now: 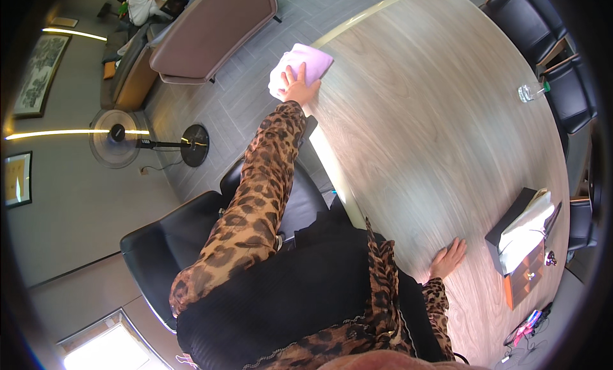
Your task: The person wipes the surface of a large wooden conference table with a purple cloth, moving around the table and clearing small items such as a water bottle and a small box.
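My left hand (299, 86) lies palm down with spread fingers on a folded pale pink cloth (306, 63), pressing it at the table's far left corner. Part of the cloth reaches past the table edge. The wood-grain table (421, 121) has a pale, glossy rim. Nearer to my body, my right hand (448, 260) rests flat on the tabletop with nothing in it. To its right stands a black box (508, 226) with white papers (527, 236) on top, beside a small wooden organizer (524, 279).
A clear bottle with a green cap (531, 92) lies near the far right edge. Black chairs (522, 20) line that side. Beside me are a black chair (167, 236) and a standing fan (115, 137). A mauve sofa (215, 29) and a seated person (141, 8) are farther off.
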Action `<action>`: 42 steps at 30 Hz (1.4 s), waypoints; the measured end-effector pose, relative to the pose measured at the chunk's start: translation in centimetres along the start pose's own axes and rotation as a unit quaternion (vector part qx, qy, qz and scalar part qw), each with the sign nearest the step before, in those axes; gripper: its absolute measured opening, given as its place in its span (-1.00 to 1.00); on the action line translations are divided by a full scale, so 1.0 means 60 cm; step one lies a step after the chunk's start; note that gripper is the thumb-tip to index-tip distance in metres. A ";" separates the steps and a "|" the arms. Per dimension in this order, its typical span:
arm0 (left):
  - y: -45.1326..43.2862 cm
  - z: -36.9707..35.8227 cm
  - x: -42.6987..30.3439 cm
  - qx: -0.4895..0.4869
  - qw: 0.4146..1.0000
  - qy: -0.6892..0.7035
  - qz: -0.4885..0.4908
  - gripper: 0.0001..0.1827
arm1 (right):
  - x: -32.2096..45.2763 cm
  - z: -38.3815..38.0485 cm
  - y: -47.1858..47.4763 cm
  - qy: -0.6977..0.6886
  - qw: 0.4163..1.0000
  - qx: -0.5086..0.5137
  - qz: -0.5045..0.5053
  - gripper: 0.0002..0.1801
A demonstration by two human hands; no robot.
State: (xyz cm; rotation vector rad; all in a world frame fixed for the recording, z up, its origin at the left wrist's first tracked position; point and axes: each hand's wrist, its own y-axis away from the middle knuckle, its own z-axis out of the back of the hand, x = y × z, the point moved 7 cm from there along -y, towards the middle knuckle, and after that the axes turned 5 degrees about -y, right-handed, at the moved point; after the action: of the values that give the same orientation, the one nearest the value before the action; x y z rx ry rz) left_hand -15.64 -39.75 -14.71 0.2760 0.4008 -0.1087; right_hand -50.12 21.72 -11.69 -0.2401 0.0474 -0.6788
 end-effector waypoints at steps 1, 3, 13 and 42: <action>-0.002 0.002 -0.004 -0.010 1.000 0.006 0.001 -0.07 | -0.002 0.003 -0.002 0.000 1.000 0.000 0.000 -0.44; 0.010 -0.002 -0.008 -0.022 1.000 0.006 0.005 -0.20 | -0.011 0.010 -0.004 -0.003 1.000 -0.004 0.006 -0.44; 0.248 -0.070 -0.091 -0.033 0.997 -0.037 -0.051 -0.23 | -0.048 0.054 0.001 -0.008 1.000 -0.006 -0.005 -0.44; 0.556 -0.196 -0.198 -0.030 0.927 -0.095 -0.363 -0.20 | -0.006 0.012 -0.033 -0.044 0.999 -0.014 -0.026 -0.47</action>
State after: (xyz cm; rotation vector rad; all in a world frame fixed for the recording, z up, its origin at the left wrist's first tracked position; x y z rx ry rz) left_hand -25.57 -3.86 -12.24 0.0425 0.2958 -0.8444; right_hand -51.55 20.62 -10.51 -0.2992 -0.0330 -0.7183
